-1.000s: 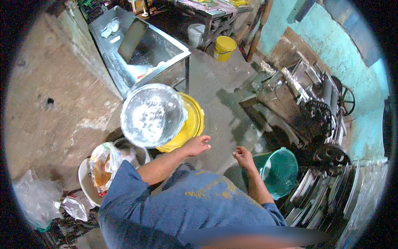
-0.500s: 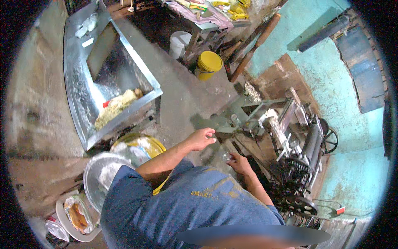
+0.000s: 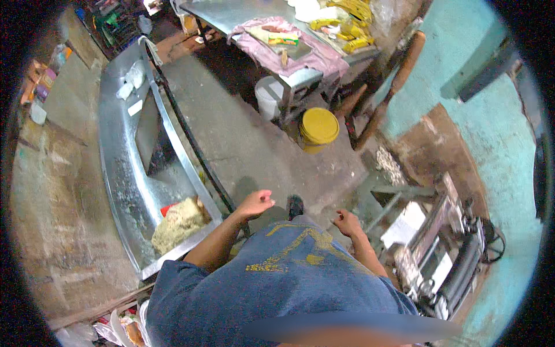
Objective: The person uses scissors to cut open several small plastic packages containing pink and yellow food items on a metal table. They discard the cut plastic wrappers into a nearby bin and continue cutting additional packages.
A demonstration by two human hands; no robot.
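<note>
My left hand (image 3: 254, 204) hangs in front of my body, fingers loosely bent and thumb apart, holding nothing I can see. To its left, a large lump of pale dough (image 3: 182, 225) lies at the near end of a long metal trough (image 3: 124, 196), with a small red thing (image 3: 167, 209) against it. My right hand (image 3: 347, 223) is also free, fingers half curled, on the side of a machine with rollers (image 3: 459, 266) by the right wall. Neither hand touches the dough or the machine.
Ahead stands a yellow lidded bucket (image 3: 319, 126) beside a white bucket (image 3: 269, 98). Behind them is a table (image 3: 217, 16) with a pink cloth (image 3: 251, 37) and yellow packets (image 3: 352, 23). Wooden poles (image 3: 399, 75) lean by the turquoise wall (image 3: 457, 127). My shoe (image 3: 295, 206) shows on the floor.
I have moved forward: the table and buckets appear closer, and the basins at my left have slid out of view behind me. Both hands remain apart and empty.
</note>
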